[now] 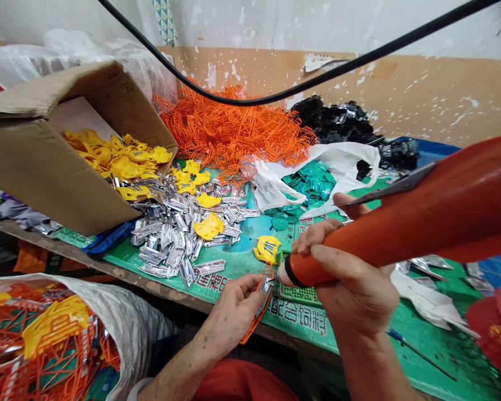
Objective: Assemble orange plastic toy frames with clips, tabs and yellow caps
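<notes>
Pinching slim plastic frame (252,327), left grip (239,305), clasping smooth cylindrical tool (417,217), right grip (355,284)

Smooth, glossy orange tool (409,217) at right; shiny, metallic-looking silver pieces (177,239) left of centre; matt cardboard box (45,167) upper left.

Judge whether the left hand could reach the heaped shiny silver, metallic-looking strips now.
Probably yes: nothing visible blocks the left hand from the silver strips, though it must likely release the slim orange plastic frame it holds.
</notes>
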`<state>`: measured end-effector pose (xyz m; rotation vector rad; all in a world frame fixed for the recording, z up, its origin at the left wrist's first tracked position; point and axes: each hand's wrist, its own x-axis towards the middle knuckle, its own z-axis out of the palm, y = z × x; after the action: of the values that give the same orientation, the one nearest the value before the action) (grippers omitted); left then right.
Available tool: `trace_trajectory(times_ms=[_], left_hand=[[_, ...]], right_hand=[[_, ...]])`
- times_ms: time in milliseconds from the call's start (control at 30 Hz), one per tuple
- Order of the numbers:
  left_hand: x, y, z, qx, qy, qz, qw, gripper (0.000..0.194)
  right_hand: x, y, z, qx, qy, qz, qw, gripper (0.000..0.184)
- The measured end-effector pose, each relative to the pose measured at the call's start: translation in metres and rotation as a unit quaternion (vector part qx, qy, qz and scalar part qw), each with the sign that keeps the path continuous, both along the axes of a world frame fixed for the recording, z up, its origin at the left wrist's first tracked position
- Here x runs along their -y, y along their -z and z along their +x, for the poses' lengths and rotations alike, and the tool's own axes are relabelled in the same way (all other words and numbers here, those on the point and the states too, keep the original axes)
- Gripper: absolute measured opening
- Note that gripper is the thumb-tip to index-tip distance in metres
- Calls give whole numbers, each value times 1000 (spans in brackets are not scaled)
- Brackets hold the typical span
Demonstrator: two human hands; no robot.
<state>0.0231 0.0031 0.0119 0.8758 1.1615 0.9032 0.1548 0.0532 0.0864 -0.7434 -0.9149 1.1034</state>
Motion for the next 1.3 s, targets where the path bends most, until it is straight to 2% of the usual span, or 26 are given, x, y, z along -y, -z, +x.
trace_trajectory(times_ms=[167, 633, 867, 1000, 1133, 1200, 1300], left_hand=[[0, 0, 0, 1, 4, 2, 1000, 25], [0, -7, 1, 1, 0, 8, 1000, 27], [3, -3, 1, -2, -3, 19, 1000, 26], [5, -1, 0, 17, -8, 17, 1000, 29], [6, -3, -2, 11, -20, 17, 1000, 26], [6, -4, -3, 1, -42, 0, 999, 26], [6, -5, -6, 27, -99, -47, 994, 32]], right_hand=[[-2, 3, -2, 2, -10, -1, 1000, 48], [2, 5, -2, 41, -12, -11, 999, 35], [7, 6, -6, 68, -23, 5, 997, 12], [9, 6, -8, 63, -19, 11, 998, 15], [8, 1, -2, 24, -15, 24, 999, 38], [6, -1, 6, 16, 16, 39, 999, 45], [2, 3, 20, 35, 60, 42, 997, 40]])
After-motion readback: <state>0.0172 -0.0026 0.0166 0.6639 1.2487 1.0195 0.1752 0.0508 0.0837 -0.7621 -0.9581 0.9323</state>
